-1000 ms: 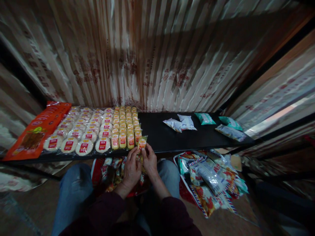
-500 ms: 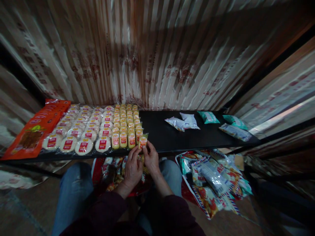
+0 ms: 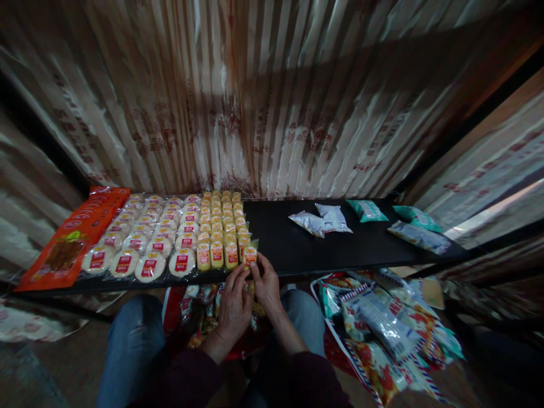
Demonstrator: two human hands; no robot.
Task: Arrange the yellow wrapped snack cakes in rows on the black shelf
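A wall of crinkled, glossy striped sheeting [image 3: 272,102] is rising behind a long, flat black table [image 3: 289,243], whose ends are running out of view in shadow. A heap of shiny printed snack packets [image 3: 382,323] is lying on the floor at the right, too jumbled to count. On the table's left end a stack of flat orange packets [image 3: 70,243] is overlapping, its number hard to tell. Beside it, round white cakes [image 3: 144,238] in clear wrap with red labels are sitting in four columns, then small yellow cakes [image 3: 221,226] in narrower columns. Five loose pillow packets [image 3: 323,220] are lying well apart to the right, two silvery, two green, one grey. The left hand [image 3: 233,303] and right hand [image 3: 267,286] are both pinching one small yellow cake packet [image 3: 250,255] at the table's front edge, at the foot of the rightmost yellow column; a crumpled bag [image 3: 199,309] between the knees is half hidden
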